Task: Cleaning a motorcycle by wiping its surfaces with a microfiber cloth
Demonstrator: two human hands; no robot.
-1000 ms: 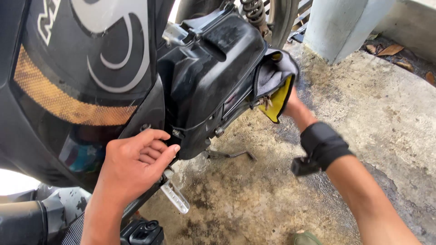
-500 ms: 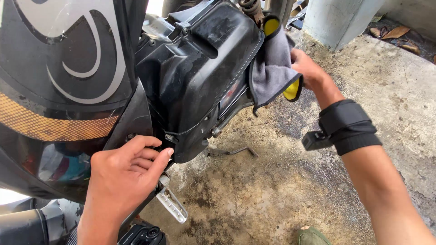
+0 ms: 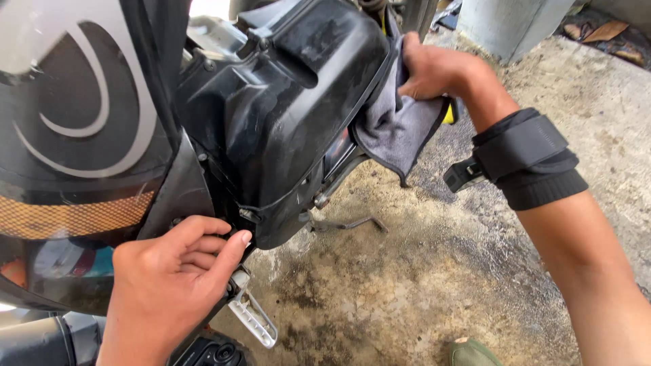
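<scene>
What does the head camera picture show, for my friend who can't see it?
A person's right hand presses a grey cloth against a motorbike's black plastic cover. Their left hand grips the cover's bottom edge, above a metal footpeg and stained concrete ground.

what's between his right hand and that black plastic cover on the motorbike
In the head view, a grey cloth lies between the right hand and the black plastic cover, pressed against its edge.
</scene>
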